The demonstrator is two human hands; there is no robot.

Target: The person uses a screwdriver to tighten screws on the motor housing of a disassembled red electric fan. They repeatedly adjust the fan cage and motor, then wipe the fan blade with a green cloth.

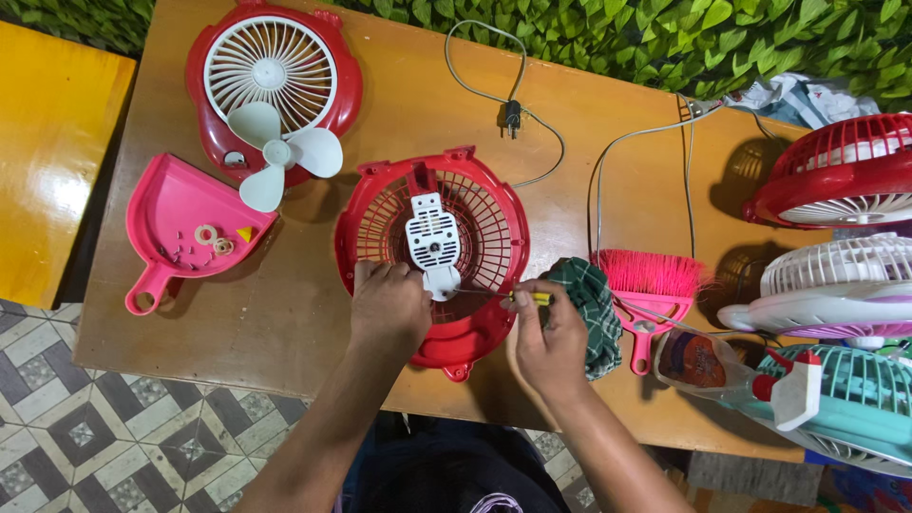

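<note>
left hand [388,302] grips rim of red fan grille [432,256], mid tabletop [399,104]. right hand [549,332] pinches yellow-handled screwdriver [518,297], tip at the white motor mount [433,242]. checked cloth [589,309] beside it.

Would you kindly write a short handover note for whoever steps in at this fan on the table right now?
Left hand steadies the red fan housing at its lower rim.
Right hand holds a yellow-handled screwdriver, tip at the white motor block.
Done: front grille and white blade are off, lying upper left; small screws and washers sit in the pink dustpan.
Left: the motor block is still mounted in the housing.
</note>
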